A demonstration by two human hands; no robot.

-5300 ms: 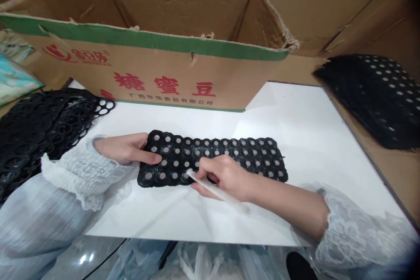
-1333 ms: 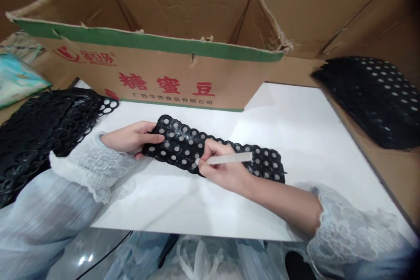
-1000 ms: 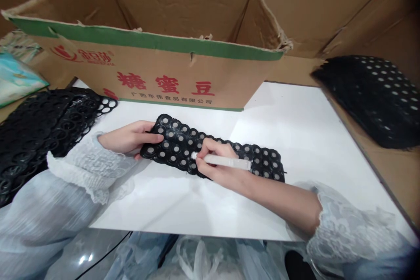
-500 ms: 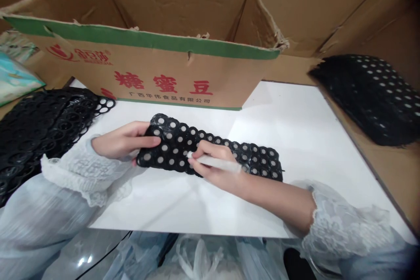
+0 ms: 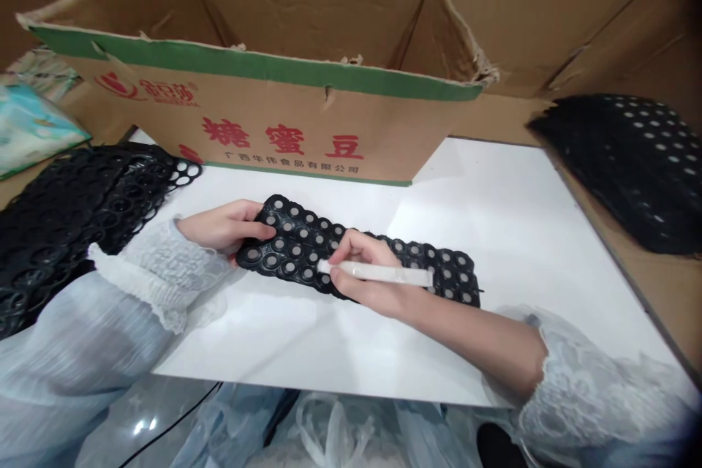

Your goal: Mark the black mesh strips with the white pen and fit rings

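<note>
A long black sheet of joined rings (image 5: 290, 248), with pale round discs inside the rings, lies slantwise on the white tabletop. My left hand (image 5: 233, 225) grips its left end, thumb on top and the other fingers partly hidden at the edge. In my right hand (image 5: 370, 270) is a white pen-like stick (image 5: 392, 274), pinched between thumb and fingers. Its tip is at a ring in the lower rows near the middle; whether it touches cannot be made out. My right hand covers part of the sheet.
Behind the sheet stands an open cardboard box (image 5: 296, 117) with a green band. Black ring sheets (image 5: 71, 212) are heaped at left, beside a teal plastic packet (image 5: 38, 128). More black sheets with pale dots (image 5: 625, 168) are stacked at right. Plastic bags (image 5: 334, 431) hang below the table's front edge.
The white stick has swung to a flatter angle, and its tip has shifted slightly along the sheet. My left hand keeps its hold. The whole view has shifted a little.
</note>
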